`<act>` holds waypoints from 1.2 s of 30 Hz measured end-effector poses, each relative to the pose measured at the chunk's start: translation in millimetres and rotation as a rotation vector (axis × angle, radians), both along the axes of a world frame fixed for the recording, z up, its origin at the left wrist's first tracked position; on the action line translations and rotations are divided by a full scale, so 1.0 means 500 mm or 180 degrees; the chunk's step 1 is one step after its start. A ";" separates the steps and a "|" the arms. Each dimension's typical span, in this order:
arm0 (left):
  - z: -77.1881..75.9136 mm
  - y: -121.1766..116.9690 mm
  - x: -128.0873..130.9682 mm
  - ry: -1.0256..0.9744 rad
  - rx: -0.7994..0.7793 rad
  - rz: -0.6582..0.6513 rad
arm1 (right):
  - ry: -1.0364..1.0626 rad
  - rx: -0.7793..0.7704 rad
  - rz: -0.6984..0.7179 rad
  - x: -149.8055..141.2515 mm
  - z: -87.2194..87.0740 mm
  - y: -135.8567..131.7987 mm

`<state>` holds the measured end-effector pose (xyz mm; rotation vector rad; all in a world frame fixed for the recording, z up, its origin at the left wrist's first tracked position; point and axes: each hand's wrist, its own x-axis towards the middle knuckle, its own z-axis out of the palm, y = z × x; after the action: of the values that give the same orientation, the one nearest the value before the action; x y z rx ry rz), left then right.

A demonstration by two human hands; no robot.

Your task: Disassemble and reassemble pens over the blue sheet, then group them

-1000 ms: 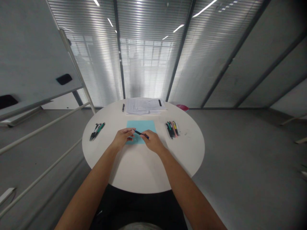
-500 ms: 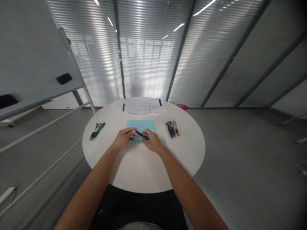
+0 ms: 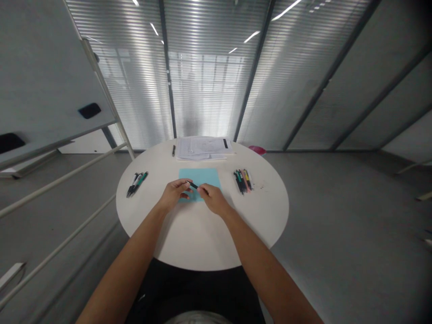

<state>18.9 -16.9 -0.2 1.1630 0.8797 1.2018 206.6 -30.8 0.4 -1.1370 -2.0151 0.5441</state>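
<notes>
A dark pen [image 3: 193, 185] slants between my two hands, above a light blue sheet [image 3: 199, 173] on the round white table. My left hand [image 3: 173, 193] pinches its tip end between thumb and fingertips. Around the other end, my right hand [image 3: 212, 198] is closed, hiding most of that half. To the left of my hands lies a small group of pens [image 3: 137, 184] with white and green barrels. On the right, several more pens [image 3: 243, 181] in black, green, pink and yellow lie side by side.
A stack of printed papers [image 3: 202, 148] lies at the table's far edge, with a single dark pen [image 3: 173, 150] beside it. Left of the table [image 3: 199, 243] stands a whiteboard frame [image 3: 123, 130]. Blinds-covered glass panels rise behind.
My right hand has closed further over the pen, covering the blue part that showed before. My left hand keeps its pinch in nearly the same place.
</notes>
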 end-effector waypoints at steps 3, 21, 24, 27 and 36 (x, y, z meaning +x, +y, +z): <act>-0.004 0.002 -0.002 -0.0019 0.0038 -0.0022 | 0.0194 0.0043 -0.0159 -0.003 -0.006 0.004; -0.002 0.002 -0.002 -0.0128 -0.0037 -0.0009 | -0.0082 -0.0099 0.0029 -0.002 -0.010 0.005; -0.004 0.004 -0.001 -0.0099 -0.0050 -0.0027 | 0.0052 -0.0014 0.0010 -0.004 -0.008 0.004; -0.004 0.004 -0.002 -0.0134 -0.0018 -0.0037 | 0.0261 0.0066 -0.0142 -0.007 -0.005 0.003; 0.001 0.003 0.000 -0.0150 -0.0054 -0.0028 | 0.0192 -0.0069 -0.0162 -0.009 -0.007 0.002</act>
<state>19.1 -15.5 0.3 1.1194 0.8469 1.2078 202.3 -29.9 -3.3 -1.1679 -1.9280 0.5689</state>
